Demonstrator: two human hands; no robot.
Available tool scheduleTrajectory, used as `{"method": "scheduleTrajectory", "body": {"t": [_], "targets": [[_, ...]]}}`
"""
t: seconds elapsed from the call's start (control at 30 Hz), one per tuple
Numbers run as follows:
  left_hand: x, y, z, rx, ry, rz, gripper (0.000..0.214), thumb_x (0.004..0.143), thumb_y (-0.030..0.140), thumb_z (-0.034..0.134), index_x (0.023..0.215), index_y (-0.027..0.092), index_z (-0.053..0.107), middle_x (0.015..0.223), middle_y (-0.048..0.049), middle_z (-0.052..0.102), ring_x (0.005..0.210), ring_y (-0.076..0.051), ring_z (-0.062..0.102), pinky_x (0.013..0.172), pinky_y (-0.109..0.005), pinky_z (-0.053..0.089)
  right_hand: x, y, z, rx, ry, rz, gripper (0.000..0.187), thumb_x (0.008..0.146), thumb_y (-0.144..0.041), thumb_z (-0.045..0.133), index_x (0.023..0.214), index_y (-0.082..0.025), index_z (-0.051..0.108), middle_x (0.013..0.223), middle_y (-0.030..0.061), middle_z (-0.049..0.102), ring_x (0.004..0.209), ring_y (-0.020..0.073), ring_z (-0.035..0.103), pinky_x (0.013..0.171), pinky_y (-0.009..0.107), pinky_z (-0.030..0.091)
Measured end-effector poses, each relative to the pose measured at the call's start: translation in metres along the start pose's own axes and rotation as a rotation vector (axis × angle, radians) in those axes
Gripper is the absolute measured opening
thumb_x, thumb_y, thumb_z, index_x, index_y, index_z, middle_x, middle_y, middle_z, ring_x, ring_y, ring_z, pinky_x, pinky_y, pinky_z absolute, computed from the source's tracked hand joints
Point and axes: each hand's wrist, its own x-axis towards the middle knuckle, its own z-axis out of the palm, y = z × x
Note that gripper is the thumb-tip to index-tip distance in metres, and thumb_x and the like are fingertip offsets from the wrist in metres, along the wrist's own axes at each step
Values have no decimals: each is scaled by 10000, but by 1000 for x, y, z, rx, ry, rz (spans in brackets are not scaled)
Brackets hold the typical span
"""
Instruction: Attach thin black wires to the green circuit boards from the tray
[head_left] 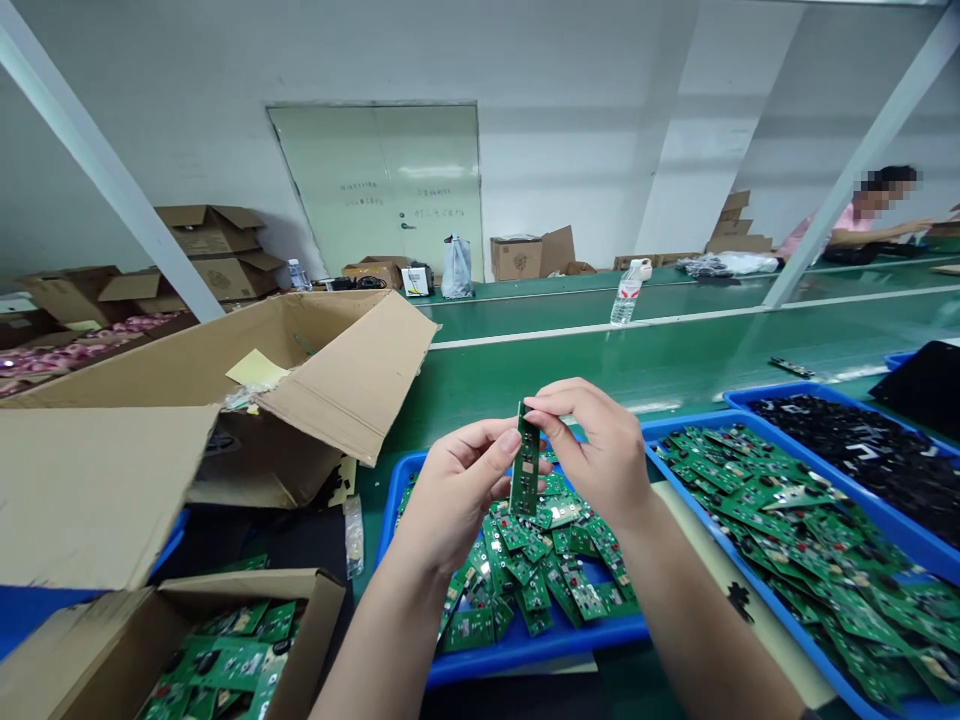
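Between both hands a narrow green circuit board is held upright, above a blue tray heaped with similar boards. My left hand pinches its left edge with thumb and fingers. At the board's top end, my right hand closes thumb and forefinger on it; whether a small part sits between those fingertips I cannot make out. More loose circuit boards lie scattered in the tray beneath my wrists.
On the right, a blue tray holds piled boards, and another tray holds small black parts. Open cardboard boxes crowd the left; a smaller carton contains boards. A water bottle stands behind. A person sits far right.
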Motion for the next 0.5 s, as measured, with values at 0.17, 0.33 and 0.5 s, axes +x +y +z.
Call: {"method": "scheduleTrajectory", "body": {"t": [0.17, 0.33, 0.5], "targets": [[2, -2, 1, -60, 51, 8, 299, 726, 389, 759, 924, 167, 726, 832, -61, 717, 747, -143, 666, 588, -184, 446, -5, 4, 9, 57, -5, 115, 77, 888, -167, 554, 866, -190, 624, 829, 58, 669, 792, 175, 645, 691, 298, 542], [4, -6, 0, -77, 60, 58, 282, 736, 373, 754, 926, 166, 727, 830, -52, 708, 748, -129, 656, 650, -191, 469, -8, 5, 13, 103, -24, 238, 110, 885, -220, 559, 967, -186, 624, 885, 61, 682, 803, 171, 656, 697, 283, 550], [2, -6, 1, -83, 32, 35, 361, 720, 440, 743, 928, 146, 728, 813, -57, 683, 717, -120, 619, 596, -183, 464, -12, 7, 12, 0, -5, 182, 231, 914, -326, 501, 776, -185, 621, 751, 52, 673, 701, 171, 638, 664, 288, 526]]}}
